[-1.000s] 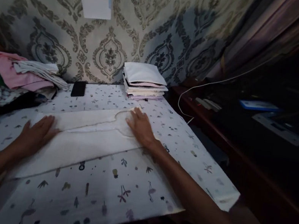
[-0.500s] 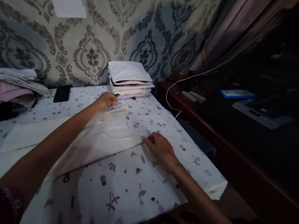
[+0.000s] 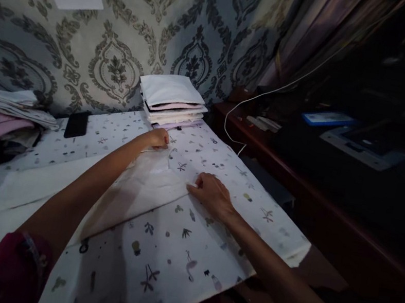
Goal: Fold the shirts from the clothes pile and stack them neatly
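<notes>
A thin white shirt (image 3: 142, 182) lies spread and partly folded over on the patterned cloth, its right end between my hands. My left hand (image 3: 157, 138) is closed at the far edge of the shirt, by the collar, with curled fingers that cover the part they grip. At the near right corner of the shirt, my right hand (image 3: 213, 192) pinches the fabric between thumb and fingers. My left forearm crosses over the shirt and hides some of it.
A neat stack of folded clothes (image 3: 173, 96) stands by the wall. A black phone (image 3: 76, 125) lies left of it, near a loose clothes pile (image 3: 5, 111). On the right, a dark red wooden edge (image 3: 264, 154) runs along, with a white cable (image 3: 259, 97) hanging across.
My left hand has moved right and onto the collar edge of the shirt, covering it. My right hand stays at the corner. The view has shifted slightly.
</notes>
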